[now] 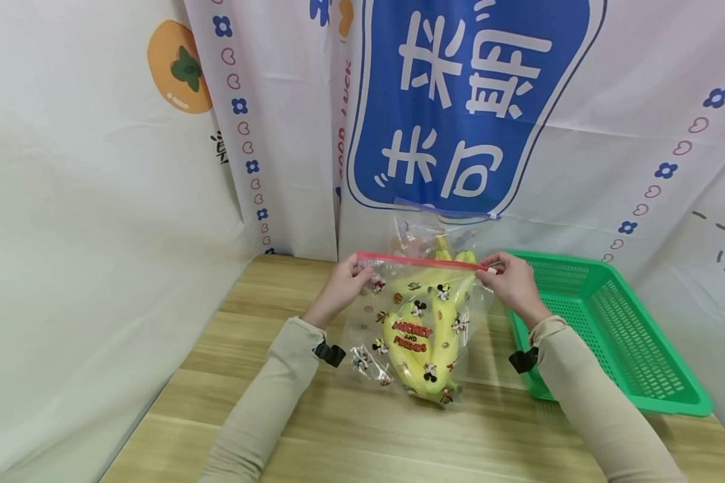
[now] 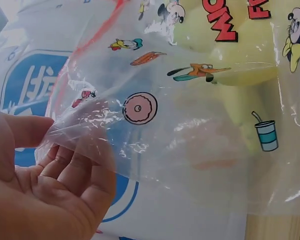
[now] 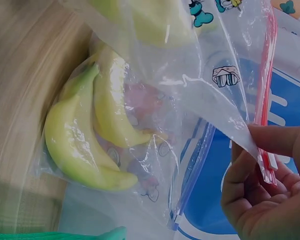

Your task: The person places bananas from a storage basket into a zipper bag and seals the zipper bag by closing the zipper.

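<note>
A clear zip bag [image 1: 362,322] printed with cartoon characters hangs upright over the table, its red zip strip [image 1: 417,260] along the top. Yellow bananas [image 1: 447,335] show through it. My left hand [image 1: 341,288] pinches the bag's upper left corner between thumb and fingers. At the other end, beside a small white slider [image 1: 492,271], my right hand [image 1: 513,278] pinches the right end of the zip. Behind stands a second clear bag [image 1: 419,231] with a purple-blue zip strip [image 3: 192,170]; the right wrist view shows more bananas [image 3: 72,135] inside it.
A green perforated plastic basket [image 1: 670,349] stands on the right of the wood-grain table [image 1: 229,382], close to my right forearm. A printed cloth [image 1: 290,134] with a blue panel hangs behind the table, and white cloth [image 1: 97,268] hangs at the left.
</note>
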`<act>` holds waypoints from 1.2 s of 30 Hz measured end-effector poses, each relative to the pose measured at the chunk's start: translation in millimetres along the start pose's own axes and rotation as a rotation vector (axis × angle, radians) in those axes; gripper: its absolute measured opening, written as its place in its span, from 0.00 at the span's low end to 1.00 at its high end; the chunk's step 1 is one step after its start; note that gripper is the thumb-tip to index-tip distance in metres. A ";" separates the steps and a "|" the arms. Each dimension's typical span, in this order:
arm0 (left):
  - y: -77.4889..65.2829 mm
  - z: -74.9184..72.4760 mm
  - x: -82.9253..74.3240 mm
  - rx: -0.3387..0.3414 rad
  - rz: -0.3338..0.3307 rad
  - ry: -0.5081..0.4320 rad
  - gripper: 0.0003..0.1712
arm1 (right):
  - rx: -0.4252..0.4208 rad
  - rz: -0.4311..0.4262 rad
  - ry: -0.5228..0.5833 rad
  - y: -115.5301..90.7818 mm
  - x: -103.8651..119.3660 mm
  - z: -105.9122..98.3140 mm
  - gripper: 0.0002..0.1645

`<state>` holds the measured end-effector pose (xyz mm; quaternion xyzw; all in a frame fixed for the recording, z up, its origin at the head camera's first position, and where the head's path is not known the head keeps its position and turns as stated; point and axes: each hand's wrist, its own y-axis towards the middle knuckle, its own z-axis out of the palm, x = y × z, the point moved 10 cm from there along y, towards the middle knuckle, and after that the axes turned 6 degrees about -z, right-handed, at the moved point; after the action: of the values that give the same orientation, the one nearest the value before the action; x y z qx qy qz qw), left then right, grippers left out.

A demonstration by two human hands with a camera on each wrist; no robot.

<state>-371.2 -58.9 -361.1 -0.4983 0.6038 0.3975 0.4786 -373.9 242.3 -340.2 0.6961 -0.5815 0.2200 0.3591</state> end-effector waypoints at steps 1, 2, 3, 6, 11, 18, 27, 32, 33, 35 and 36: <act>-1.4 0.1 0.0 -0.004 -0.012 0.000 0.11 | -0.006 0.015 0.001 0.3 -1.2 -1.6 0.18; -2.6 0.2 -0.1 -0.007 -0.022 -0.004 0.10 | -0.013 0.029 0.003 0.5 -2.6 -2.8 0.19; -3.6 0.2 -0.1 -0.012 -0.033 -0.008 0.09 | -0.016 0.046 0.008 0.8 -4.2 -3.4 0.21; -3.8 2.1 -1.0 -0.013 -0.036 -0.038 0.10 | -0.030 0.112 0.028 0.1 -10.5 -4.0 0.24; -1.7 3.1 -1.0 -0.037 -0.017 -0.072 0.13 | -0.007 0.189 0.031 -3.2 -18.6 0.8 0.29; -0.9 -1.8 -1.3 -0.112 0.024 -0.092 0.11 | 0.086 0.150 0.145 -9.0 -17.5 15.0 0.24; 0.1 -10.0 2.0 -0.178 0.046 -0.044 0.12 | 0.006 0.085 0.385 -20.0 -23.5 25.0 0.23; -2.9 -18.2 5.7 -0.220 0.026 0.002 0.11 | -0.075 0.057 0.413 -23.3 -26.6 20.9 0.23; -3.0 -19.8 6.4 -0.225 0.029 0.009 0.11 | -0.083 0.053 0.411 -23.6 -25.6 20.0 0.23; -3.3 -23.3 7.3 -0.234 0.033 0.037 0.10 | -0.091 0.046 0.411 -24.1 -22.6 18.0 0.24; -2.8 -24.7 7.6 -0.233 0.037 0.052 0.09 | -0.096 0.045 0.417 -24.4 -21.4 16.9 0.24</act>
<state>-373.3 -84.7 -362.9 -0.5496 0.5748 0.4608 0.3941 -357.0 245.1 -372.5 0.6044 -0.5199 0.3395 0.4992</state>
